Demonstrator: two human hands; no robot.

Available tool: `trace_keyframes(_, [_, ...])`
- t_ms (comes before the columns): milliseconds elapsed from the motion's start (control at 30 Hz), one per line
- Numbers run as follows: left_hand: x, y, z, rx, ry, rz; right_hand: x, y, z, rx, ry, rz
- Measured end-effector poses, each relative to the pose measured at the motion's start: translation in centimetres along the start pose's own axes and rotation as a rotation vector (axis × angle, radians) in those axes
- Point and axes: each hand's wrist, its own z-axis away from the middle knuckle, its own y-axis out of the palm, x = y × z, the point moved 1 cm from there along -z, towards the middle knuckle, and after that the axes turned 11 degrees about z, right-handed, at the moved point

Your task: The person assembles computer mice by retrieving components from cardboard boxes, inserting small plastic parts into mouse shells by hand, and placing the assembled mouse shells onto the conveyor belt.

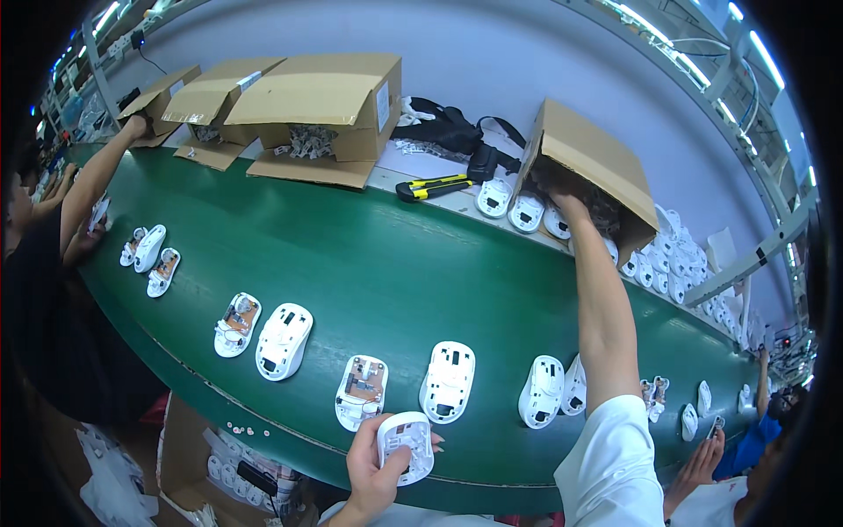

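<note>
My left hand [376,474] grips a white computer mouse shell [407,450] at the near edge of the green work surface, its thumb laid across the shell's inner side. With my arm stretched out to the far right, my right hand [566,200] is inside an open cardboard box [606,162]. Its fingers are hidden in the box's shadow, along with anything they touch. Just beyond the held shell lie a mouse base with a brown circuit board [362,391] and a white mouse housing [449,382]. Another white housing [542,393] rests left of my right sleeve.
More mouse parts [284,342] are spread along the green conveyor belt [395,272]. Boxes of small parts [312,114] and a yellow-black utility knife [435,187] stand at the back. White shells [672,259] are piled at right. Co-workers' hands [136,127] [702,461] are at both sides.
</note>
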Motion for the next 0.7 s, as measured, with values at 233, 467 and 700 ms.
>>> trace_keyframes(233, [-0.5,-0.5,1.0,0.025,0.007,0.082,-2.5,-5.9,5.0,-0.035,-0.004,-0.335])
trace_keyframes(467, [-0.1,-2.8,1.9,0.072,0.030,0.185,2.9,-20.4,18.3,0.316,0.124,-1.428])
trace_keyframes(700, [-2.3,-3.2,0.8,0.077,-0.260,0.331,7.3,-30.6,32.1,0.268,-0.068,-1.295])
